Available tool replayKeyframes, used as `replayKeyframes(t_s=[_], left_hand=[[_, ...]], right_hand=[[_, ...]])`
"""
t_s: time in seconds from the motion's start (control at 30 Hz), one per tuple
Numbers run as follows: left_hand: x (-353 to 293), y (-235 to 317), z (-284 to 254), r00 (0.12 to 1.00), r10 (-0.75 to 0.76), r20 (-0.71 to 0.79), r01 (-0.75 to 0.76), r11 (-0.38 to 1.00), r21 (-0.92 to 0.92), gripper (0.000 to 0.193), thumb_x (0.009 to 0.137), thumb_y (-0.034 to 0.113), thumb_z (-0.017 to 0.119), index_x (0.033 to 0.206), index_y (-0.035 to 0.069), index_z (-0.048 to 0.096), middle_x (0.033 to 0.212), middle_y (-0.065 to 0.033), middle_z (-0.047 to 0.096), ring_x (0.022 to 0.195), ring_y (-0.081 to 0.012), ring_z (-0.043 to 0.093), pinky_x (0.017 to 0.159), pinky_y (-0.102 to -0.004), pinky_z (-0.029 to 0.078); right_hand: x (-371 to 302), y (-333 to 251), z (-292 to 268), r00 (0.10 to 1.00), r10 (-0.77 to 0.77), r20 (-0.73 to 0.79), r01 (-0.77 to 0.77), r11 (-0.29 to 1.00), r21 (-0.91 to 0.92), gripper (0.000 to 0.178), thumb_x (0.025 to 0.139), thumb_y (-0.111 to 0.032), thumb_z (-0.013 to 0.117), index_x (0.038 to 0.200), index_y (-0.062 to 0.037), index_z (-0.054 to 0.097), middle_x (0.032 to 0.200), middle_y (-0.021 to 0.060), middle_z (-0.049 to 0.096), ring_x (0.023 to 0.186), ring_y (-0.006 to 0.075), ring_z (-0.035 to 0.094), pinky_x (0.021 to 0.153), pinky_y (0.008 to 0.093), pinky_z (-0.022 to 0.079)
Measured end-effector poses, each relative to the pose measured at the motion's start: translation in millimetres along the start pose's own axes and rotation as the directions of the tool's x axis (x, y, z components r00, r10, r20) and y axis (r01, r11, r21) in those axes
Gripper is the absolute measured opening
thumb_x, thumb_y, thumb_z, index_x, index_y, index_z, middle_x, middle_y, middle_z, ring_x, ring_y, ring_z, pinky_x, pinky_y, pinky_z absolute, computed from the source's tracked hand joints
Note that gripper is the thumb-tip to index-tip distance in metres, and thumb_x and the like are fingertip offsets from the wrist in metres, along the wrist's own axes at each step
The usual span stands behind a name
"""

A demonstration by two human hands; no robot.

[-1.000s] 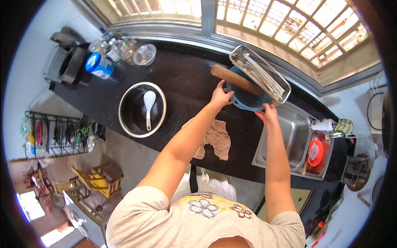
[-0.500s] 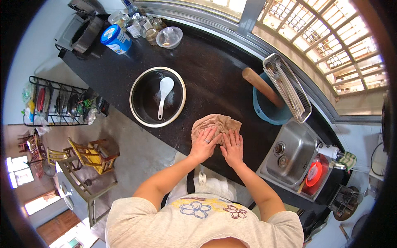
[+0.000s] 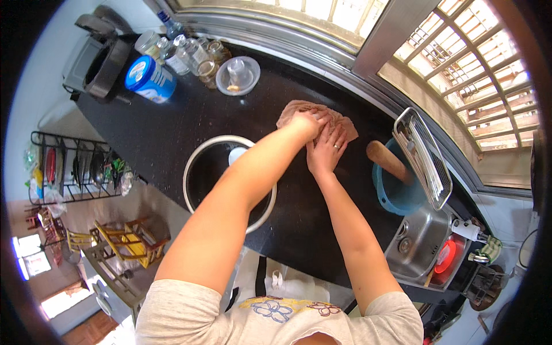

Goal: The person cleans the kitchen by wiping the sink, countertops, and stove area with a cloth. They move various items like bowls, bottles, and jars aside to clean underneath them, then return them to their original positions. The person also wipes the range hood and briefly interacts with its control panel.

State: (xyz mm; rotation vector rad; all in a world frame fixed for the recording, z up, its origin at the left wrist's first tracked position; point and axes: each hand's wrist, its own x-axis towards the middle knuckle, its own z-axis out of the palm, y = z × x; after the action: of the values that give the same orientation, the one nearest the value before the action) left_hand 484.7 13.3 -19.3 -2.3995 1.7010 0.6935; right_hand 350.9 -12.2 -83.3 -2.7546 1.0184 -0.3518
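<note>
A crumpled brownish-pink cloth (image 3: 296, 108) lies on the black countertop (image 3: 299, 230), towards the window side. My left hand (image 3: 311, 123) presses down on it, its fingers stretched forward and partly lost in the folds. Close beside it, my right hand (image 3: 326, 150) rests on the cloth's near edge with fingers spread flat and a ring on one. Below my left forearm stands a round dark pot with a pale rim (image 3: 188, 183). The forearm covers much of the pot and most of a white rice paddle (image 3: 236, 154) inside it.
At the right, a blue basin (image 3: 386, 192) holds a wooden rolling pin (image 3: 386, 160); a wire basket (image 3: 422, 158) of chopsticks leans over it. Beyond are a steel sink (image 3: 397, 261) and red bowl (image 3: 445, 256). A blue tub (image 3: 150, 80), glass bottles (image 3: 190, 53) and clear bowl (image 3: 247, 80) stand back left.
Both hands have pushed the cloth away from me, towards the window. My left arm now reaches across the pot. The view has shifted too.
</note>
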Motion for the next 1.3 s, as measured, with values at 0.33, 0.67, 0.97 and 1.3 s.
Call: replayKeyframes(t_s=[0.33,0.67,0.97,1.3], left_hand=[[-68.6,-94.3,-34.8,0.968,0.176,-0.18,-0.246,0.808,-0.536,0.077,0.089,0.01,0.067,0.156,0.012,0.028,0.151,-0.0204,0.044,0.139,-0.0346,0.044,0.114,-0.04,0.037],[-311.8,-76.1,30.6,0.695,-0.71,-0.115,0.554,0.63,-0.545,0.053,0.09,0.006,0.065,0.141,0.006,0.051,0.133,-0.0234,0.06,0.123,-0.0377,0.058,0.102,-0.0427,0.047],[-266.6,13.3,48.3,0.826,-0.557,-0.09,0.39,0.679,-0.622,0.049,0.088,0.002,0.068,0.136,0.002,0.054,0.129,-0.0179,0.065,0.119,-0.0282,0.064,0.1,-0.0371,0.049],[-212.2,99.2,48.7,0.94,-0.307,-0.145,0.191,0.832,-0.521,0.035,0.086,0.013,0.07,0.119,0.007,0.059,0.103,-0.0222,0.069,0.1,-0.0407,0.065,0.085,-0.0496,0.052]], right_hand=[[-39.5,-33.2,-64.8,0.971,-0.238,0.008,0.187,0.78,0.597,0.079,0.094,-0.046,0.062,0.154,-0.0043,0.03,0.158,0.0278,0.024,0.146,0.047,0.021,0.12,0.0554,0.014],[-114.5,-57.1,-92.8,0.839,-0.319,0.441,-0.221,0.539,0.812,0.086,0.081,-0.02,0.065,0.156,-0.0097,0.024,0.143,0.0281,0.046,0.123,0.0404,0.056,0.103,0.0426,0.046],[-150.1,63.3,-145.3,0.797,-0.197,0.571,-0.401,0.534,0.744,0.079,0.082,-0.016,0.064,0.153,-0.01,0.031,0.14,0.0258,0.052,0.13,0.0371,0.053,0.108,0.0417,0.042],[-185.4,158.7,-184.1,0.805,-0.011,0.593,-0.544,0.383,0.746,0.071,0.082,-0.005,0.056,0.151,-0.0031,0.037,0.138,0.017,0.055,0.129,0.0274,0.053,0.11,0.0363,0.038]])
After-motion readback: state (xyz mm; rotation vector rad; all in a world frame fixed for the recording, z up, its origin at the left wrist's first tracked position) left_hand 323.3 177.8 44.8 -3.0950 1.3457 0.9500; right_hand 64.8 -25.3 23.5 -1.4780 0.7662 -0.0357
